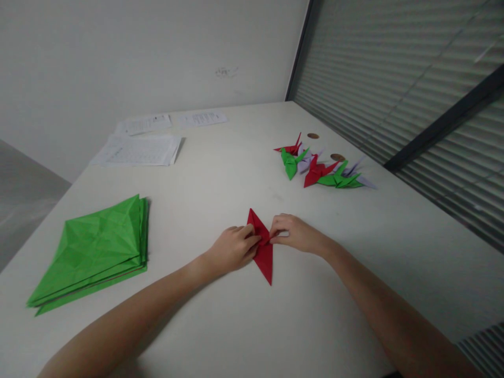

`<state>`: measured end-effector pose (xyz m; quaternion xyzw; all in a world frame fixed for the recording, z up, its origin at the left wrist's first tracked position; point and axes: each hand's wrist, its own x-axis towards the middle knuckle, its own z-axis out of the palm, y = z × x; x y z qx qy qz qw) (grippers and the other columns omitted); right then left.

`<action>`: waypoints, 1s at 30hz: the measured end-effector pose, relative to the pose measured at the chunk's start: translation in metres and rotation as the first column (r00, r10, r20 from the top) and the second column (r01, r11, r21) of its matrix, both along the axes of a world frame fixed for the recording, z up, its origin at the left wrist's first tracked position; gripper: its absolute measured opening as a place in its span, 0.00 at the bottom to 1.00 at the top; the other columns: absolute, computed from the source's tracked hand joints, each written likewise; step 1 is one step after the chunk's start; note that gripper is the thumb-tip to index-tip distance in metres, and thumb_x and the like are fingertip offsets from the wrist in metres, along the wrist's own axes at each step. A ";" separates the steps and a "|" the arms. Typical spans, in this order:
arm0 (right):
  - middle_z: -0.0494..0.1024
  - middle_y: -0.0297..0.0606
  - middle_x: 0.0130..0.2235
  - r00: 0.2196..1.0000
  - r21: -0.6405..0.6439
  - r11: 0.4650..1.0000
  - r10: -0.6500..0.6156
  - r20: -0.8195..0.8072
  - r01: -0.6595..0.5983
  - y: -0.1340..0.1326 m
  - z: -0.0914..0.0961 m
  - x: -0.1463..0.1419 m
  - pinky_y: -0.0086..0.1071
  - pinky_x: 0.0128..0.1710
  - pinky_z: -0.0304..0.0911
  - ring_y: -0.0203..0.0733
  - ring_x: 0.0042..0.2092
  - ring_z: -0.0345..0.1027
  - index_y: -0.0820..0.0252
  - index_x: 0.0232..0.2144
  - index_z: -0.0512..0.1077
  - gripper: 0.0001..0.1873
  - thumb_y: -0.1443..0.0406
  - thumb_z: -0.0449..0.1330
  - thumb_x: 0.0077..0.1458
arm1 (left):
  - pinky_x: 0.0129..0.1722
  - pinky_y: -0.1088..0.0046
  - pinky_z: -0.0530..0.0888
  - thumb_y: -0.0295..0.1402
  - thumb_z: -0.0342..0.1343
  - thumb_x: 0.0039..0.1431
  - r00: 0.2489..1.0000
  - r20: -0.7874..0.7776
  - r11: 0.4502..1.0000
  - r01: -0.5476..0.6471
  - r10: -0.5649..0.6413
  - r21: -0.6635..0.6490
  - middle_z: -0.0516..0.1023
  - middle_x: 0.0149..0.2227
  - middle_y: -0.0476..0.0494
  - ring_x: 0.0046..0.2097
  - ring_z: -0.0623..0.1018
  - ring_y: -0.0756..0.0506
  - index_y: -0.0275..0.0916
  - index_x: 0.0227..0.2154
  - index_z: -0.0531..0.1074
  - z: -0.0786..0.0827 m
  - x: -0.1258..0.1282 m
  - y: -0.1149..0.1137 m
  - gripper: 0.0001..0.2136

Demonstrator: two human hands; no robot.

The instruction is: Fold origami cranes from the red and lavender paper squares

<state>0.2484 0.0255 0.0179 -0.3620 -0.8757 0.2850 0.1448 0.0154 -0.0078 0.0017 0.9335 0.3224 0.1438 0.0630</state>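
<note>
A piece of folded red origami paper lies on the white table in front of me, a long diamond with one point away from me and one toward me. My left hand presses on its left side, fingers curled over the middle. At its right edge, my right hand pinches the paper between thumb and fingers. The exact fold under my fingertips is partly hidden.
On the left lies a stack of creased green paper sheets. Several folded paper cranes in red, green and lilac, among them a green crane, sit at the back right. Printed papers lie at the back left. Window blinds border the right side.
</note>
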 end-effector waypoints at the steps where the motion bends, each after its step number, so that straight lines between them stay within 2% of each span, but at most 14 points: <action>1: 0.75 0.36 0.32 1.000 -0.001 1.000 -0.002 -0.015 0.002 0.000 -0.001 0.000 0.34 0.40 0.61 0.40 0.37 0.67 0.59 0.29 0.77 0.04 0.67 0.63 0.56 | 0.36 0.68 0.74 0.30 0.49 0.64 1.000 0.002 1.000 -0.003 0.003 -0.007 0.73 0.39 0.42 0.35 0.76 0.46 0.37 0.46 0.74 0.000 0.000 0.001 0.12; 7: 0.74 0.35 0.32 0.998 0.015 0.998 -0.059 -0.027 0.059 0.002 -0.007 0.000 0.34 0.38 0.59 0.39 0.36 0.67 0.57 0.28 0.78 0.04 0.64 0.65 0.55 | 0.38 0.69 0.74 0.28 0.47 0.66 0.997 0.051 0.997 -0.051 0.055 -0.062 0.74 0.37 0.43 0.36 0.76 0.47 0.38 0.41 0.75 -0.001 0.000 0.001 0.11; 12: 0.75 0.36 0.35 0.993 0.040 0.994 -0.104 0.056 0.101 0.001 -0.008 0.000 0.38 0.44 0.55 0.42 0.40 0.66 0.56 0.29 0.77 0.03 0.64 0.66 0.54 | 0.40 0.69 0.74 0.32 0.50 0.65 0.992 0.094 0.988 -0.068 0.081 -0.142 0.75 0.40 0.43 0.38 0.77 0.46 0.38 0.46 0.72 0.003 0.002 0.002 0.10; 15: 0.74 0.36 0.35 0.989 0.052 0.992 -0.120 0.086 0.116 0.000 -0.009 -0.001 0.40 0.45 0.53 0.43 0.42 0.65 0.56 0.30 0.77 0.03 0.64 0.65 0.55 | 0.38 0.71 0.73 0.33 0.49 0.67 0.993 0.070 0.983 -0.083 0.095 -0.163 0.75 0.38 0.43 0.36 0.76 0.47 0.38 0.41 0.74 0.005 0.003 0.003 0.09; 21: 0.74 0.36 0.34 0.979 -0.001 0.981 -0.195 0.059 0.195 -0.003 -0.008 -0.008 0.39 0.45 0.56 0.43 0.40 0.67 0.56 0.29 0.77 0.02 0.64 0.65 0.55 | 0.35 0.73 0.70 0.29 0.49 0.64 0.979 0.056 0.962 -0.180 0.196 -0.207 0.76 0.34 0.44 0.35 0.76 0.47 0.38 0.33 0.73 0.008 0.005 0.000 0.08; 26: 0.72 0.37 0.36 0.969 -0.044 0.968 -0.244 0.035 0.245 -0.007 -0.006 -0.011 0.39 0.45 0.59 0.43 0.41 0.67 0.56 0.28 0.77 0.03 0.64 0.66 0.53 | 0.34 0.73 0.69 0.28 0.49 0.63 0.964 0.044 0.938 -0.245 0.263 -0.245 0.77 0.33 0.44 0.34 0.76 0.47 0.38 0.31 0.72 0.010 0.005 -0.001 0.07; 30: 0.71 0.38 0.37 0.960 0.025 0.967 -0.257 0.112 0.255 -0.009 -0.008 -0.012 0.42 0.48 0.57 0.45 0.43 0.66 0.55 0.29 0.78 0.02 0.64 0.66 0.54 | 0.34 0.72 0.70 0.28 0.49 0.62 0.965 0.044 0.939 -0.240 0.259 -0.245 0.77 0.34 0.44 0.35 0.76 0.46 0.38 0.32 0.71 0.009 0.005 -0.001 0.07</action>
